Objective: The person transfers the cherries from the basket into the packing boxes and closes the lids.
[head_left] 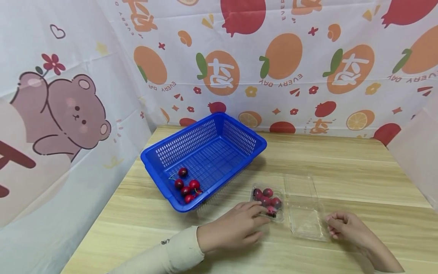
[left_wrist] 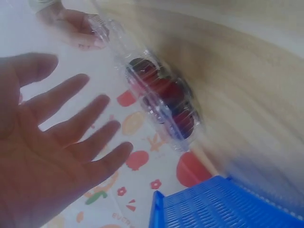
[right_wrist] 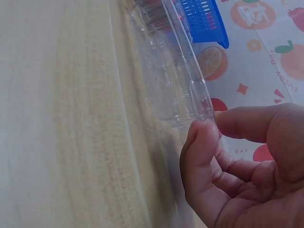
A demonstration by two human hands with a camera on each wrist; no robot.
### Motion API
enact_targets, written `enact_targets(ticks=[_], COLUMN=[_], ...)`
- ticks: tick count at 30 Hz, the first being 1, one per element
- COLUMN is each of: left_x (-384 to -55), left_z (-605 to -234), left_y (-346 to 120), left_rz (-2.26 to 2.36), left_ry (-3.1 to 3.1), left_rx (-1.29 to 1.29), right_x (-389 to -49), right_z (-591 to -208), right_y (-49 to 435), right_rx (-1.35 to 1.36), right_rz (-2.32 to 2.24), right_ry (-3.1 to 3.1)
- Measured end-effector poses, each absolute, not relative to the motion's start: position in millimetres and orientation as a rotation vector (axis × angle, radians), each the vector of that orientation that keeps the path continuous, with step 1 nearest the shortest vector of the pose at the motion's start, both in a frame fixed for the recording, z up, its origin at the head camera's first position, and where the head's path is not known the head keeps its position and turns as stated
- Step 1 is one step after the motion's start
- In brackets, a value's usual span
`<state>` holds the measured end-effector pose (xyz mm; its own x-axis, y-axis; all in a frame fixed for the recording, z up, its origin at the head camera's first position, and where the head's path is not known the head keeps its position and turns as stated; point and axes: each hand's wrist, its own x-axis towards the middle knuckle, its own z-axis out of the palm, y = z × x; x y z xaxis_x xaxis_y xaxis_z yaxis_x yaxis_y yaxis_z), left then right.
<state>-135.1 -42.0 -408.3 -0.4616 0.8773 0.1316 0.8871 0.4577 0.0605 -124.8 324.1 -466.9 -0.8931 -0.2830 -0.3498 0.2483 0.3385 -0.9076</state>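
Several dark red cherries (head_left: 267,198) sit in a clear plastic box (head_left: 281,217). Right of it lies a cherry-free clear plastic part (head_left: 304,222); whether the two are joined I cannot tell. The left hand (head_left: 237,226), fingers spread and extended, is at the near left of the cherries; the left wrist view shows a gap between its fingertips and the box. My right hand (right_wrist: 242,166) pinches the clear plastic's corner between thumb and index finger, other fingers curled. More cherries (head_left: 194,184), some with stems, lie in the near left end of a blue basket (head_left: 236,173).
The blue basket stands at the back left of the wooden table (head_left: 359,182), its high slotted walls left of the plastic box. A fruit-printed cloth (head_left: 246,106) hangs behind the table, and a bear-printed cloth (head_left: 73,110) on the left.
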Motion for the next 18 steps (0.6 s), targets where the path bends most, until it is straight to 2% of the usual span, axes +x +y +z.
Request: enact_targets(ticks=[8,13,18], left_x=[-127.3,-130.9,-147.8], left_z=[-386.6,-349.1,-315.3], left_y=[-58.3,-80.1,-99.8], left_rz=[-0.335,-0.330,-0.229], left_ry=[-2.356,-2.410,-2.570], left_rx=[-1.523,-1.374,-1.206], right_x=[-123.6,-123.6,-123.6], right_z=[-464.2,-464.9,-466.4], right_y=[320.7,319.3,317.7], right_rx=[-0.018,-0.008,0.009], right_rz=[-1.576,-1.572,-1.567], right_ry=[2.180,2.212,2.258])
